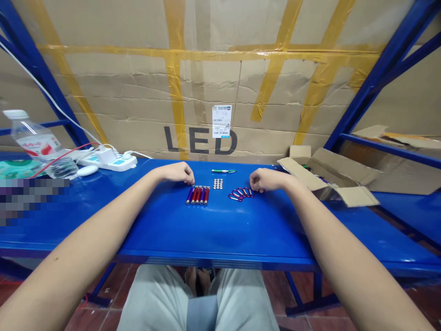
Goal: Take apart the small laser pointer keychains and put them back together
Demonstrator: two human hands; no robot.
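My left hand (179, 173) is closed, its fingertips at the far end of the leftmost purple metal tube (189, 196). That tube lies in a side-by-side row with several red and purple tubes (197, 196), silver at their ends, like small flashlight bodies. My right hand (264, 179) has its fingers curled together on the rightmost of several red and purple carabiner clips (242, 193), which are fanned out flat. Between my hands, small silver button cells (217, 184) stand in a neat grid. Behind them lies a thin green metal pen-like piece (223, 171) with a clip end.
The blue table (220, 230) backs onto a large taped cardboard panel (138, 101). On the left are a plastic bottle (41, 142), a white power strip (117, 162) and cables. An open cardboard box (337, 177) sits on the right, between blue metal posts.
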